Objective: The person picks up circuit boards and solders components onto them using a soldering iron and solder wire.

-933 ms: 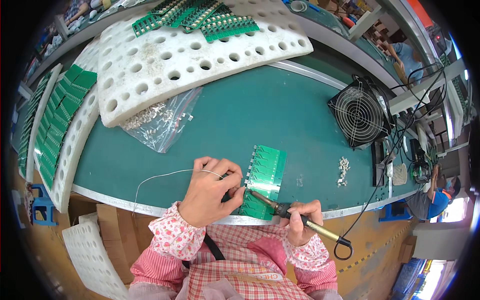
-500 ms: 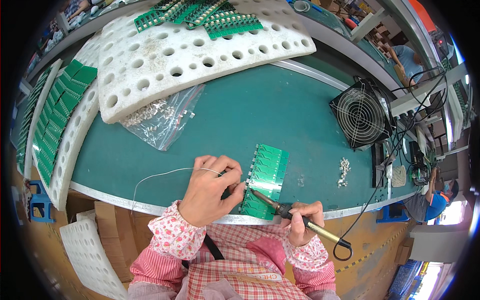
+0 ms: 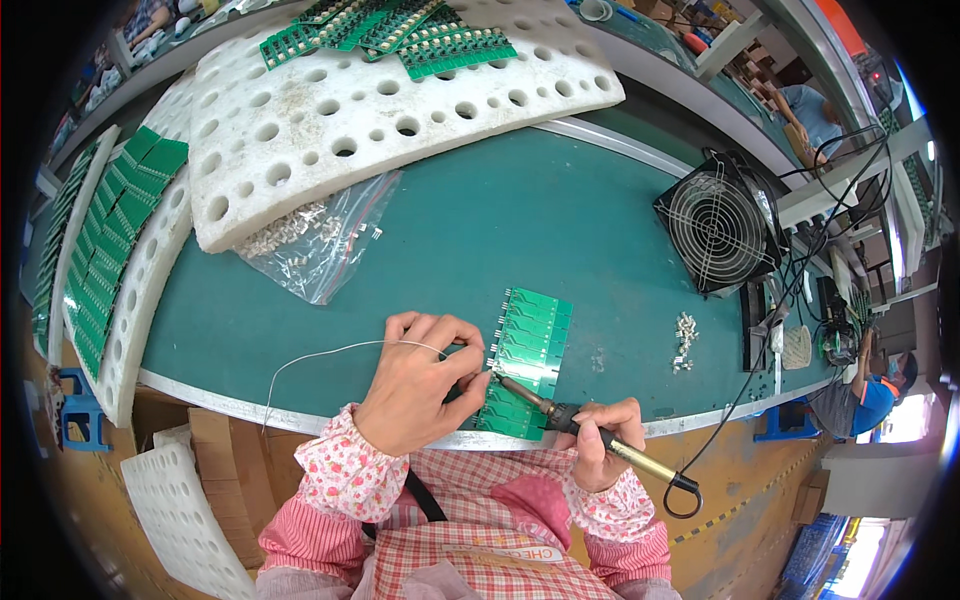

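Note:
A green circuit board panel (image 3: 532,345) lies on the green mat near the front edge, with small white connectors along its left side. My right hand (image 3: 603,440) grips a soldering iron (image 3: 562,416), whose tip meets the panel's left side near the connectors. In my left hand (image 3: 425,375) the fingers pinch a thin solder wire (image 3: 330,352), which loops out to the left and hangs over the table edge. The wire's working end is hidden by my fingertips, close to the iron's tip.
White foam boards with holes (image 3: 390,110) carry more circuit boards (image 3: 460,52) at the back and left. A plastic bag of connectors (image 3: 320,240) is partly under the foam. Loose connectors (image 3: 685,342) and a black fan (image 3: 720,225) are on the right. Co-workers sit beyond.
The iron's tip has shifted slightly left and up along the panel's connector edge. My left hand stays beside it, still pinching the wire. The whole view has drifted a little.

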Motion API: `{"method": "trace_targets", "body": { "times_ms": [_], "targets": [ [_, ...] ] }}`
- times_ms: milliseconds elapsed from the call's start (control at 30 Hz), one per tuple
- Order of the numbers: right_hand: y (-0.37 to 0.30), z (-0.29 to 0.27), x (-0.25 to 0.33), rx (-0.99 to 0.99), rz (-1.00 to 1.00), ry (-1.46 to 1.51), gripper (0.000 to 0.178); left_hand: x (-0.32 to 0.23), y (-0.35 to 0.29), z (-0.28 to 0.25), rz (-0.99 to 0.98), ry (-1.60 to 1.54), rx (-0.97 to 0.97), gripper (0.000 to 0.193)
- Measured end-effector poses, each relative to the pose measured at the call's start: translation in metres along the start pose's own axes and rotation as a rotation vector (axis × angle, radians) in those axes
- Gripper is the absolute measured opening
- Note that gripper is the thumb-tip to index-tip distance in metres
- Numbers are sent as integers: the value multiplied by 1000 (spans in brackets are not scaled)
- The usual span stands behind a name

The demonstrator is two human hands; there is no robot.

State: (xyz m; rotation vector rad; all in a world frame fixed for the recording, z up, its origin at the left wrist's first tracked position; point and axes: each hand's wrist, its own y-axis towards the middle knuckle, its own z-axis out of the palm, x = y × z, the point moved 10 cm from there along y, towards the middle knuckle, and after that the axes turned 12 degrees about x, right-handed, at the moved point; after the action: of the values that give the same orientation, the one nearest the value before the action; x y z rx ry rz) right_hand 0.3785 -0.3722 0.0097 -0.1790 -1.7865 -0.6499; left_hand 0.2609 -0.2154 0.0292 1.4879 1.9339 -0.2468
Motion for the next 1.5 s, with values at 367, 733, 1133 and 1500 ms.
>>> {"method": "trace_targets", "body": {
  "times_ms": [367, 733, 1133, 1500],
  "targets": [
    [-1, 8, -1, -28, 3, 60, 8, -3, -2, -6, -41, 14, 10, 12],
    [-6, -7, 8, -95, -84, -102, 7, -1, 1, -3, -28, -18, -23, 12],
    [-7, 38, 35, 135, -105, -772, 53, 13, -9, -19, -122, -130, -167, 8],
    [3, 40, 33, 232, -40, -671, 43, -46, -24, 2, 124, -238, 98, 7]
  ]
}}
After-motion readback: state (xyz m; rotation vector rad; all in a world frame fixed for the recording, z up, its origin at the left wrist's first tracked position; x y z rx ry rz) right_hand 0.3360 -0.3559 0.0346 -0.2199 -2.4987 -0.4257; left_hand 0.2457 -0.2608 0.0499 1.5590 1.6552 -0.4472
